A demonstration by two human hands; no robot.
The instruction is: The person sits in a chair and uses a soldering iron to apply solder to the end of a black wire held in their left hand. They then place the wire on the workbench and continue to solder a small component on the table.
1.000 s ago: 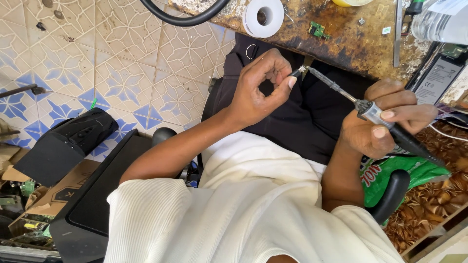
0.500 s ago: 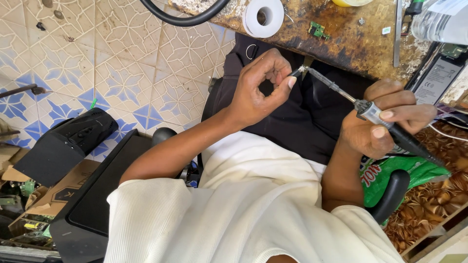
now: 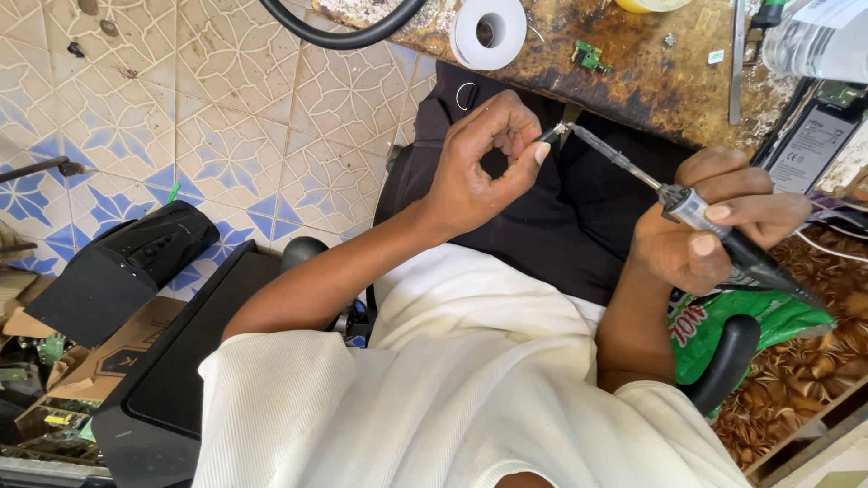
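Our right hand grips the soldering iron by its handle while our left hand pinches a small part at its tip, below the bench.

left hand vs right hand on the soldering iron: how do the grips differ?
The left hand pinches only the tip end of the soldering iron between thumb and forefinger, its other fingers curled into a ring. The right hand wraps all its fingers around the handle, thumb along the barrel. The left hand sits higher in the picture, near the table edge; the right sits lower, toward the green bag. Both are bare and touch the same tool.
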